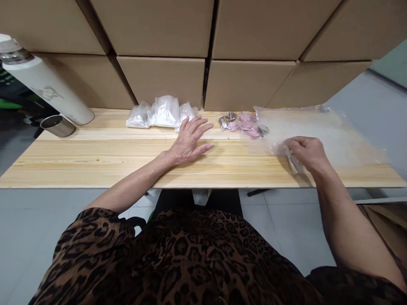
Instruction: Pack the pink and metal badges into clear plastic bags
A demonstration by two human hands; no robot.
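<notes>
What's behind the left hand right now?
Behind the left hand sit small plastic bags in a row, then cardboard boxes. The hand covers part of that row's rightmost bag.

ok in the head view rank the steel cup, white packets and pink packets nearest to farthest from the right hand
From the right hand, gripping clear plastic:
1. Pink packets: just to its left
2. White packets: farther left, by the left hand
3. Steel cup: far left, beside the white bottle
</notes>
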